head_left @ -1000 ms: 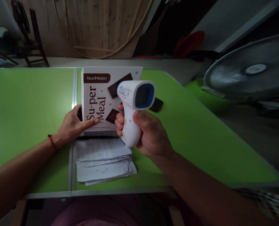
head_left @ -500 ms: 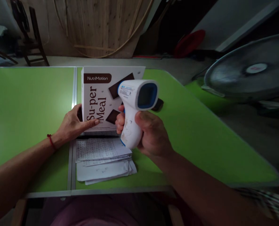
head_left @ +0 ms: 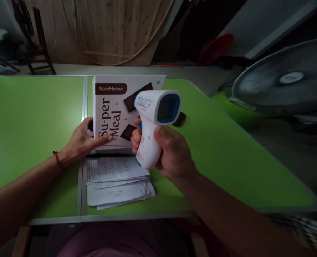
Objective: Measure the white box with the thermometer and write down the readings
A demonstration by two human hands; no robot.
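Note:
A white box (head_left: pixel 108 107) printed "NutriMotion Su-per Meal" stands upright on the green table. My left hand (head_left: pixel 83 137) grips its lower left edge, thumb across the front and fingers behind. In front of the box, my right hand (head_left: pixel 174 150) is wrapped round the handle of a white and blue infrared thermometer (head_left: pixel 150 107). Its dark screen faces me, and its front end points at the box. Handwritten papers (head_left: pixel 118 182) lie stacked below the box, partly under a dark strip at its foot.
Behind the thermometer a small dark object (head_left: pixel 180 119) rests on the green table (head_left: pixel 228 171). A metal seam runs front to back left of the papers. Beyond the right edge stands a large fan (head_left: pixel 281 78); a wooden chair (head_left: pixel 40 46) is at far left.
The thermometer has shifted very slightly in my right hand, its head a touch up and to the right. My left hand and the box have hardly moved.

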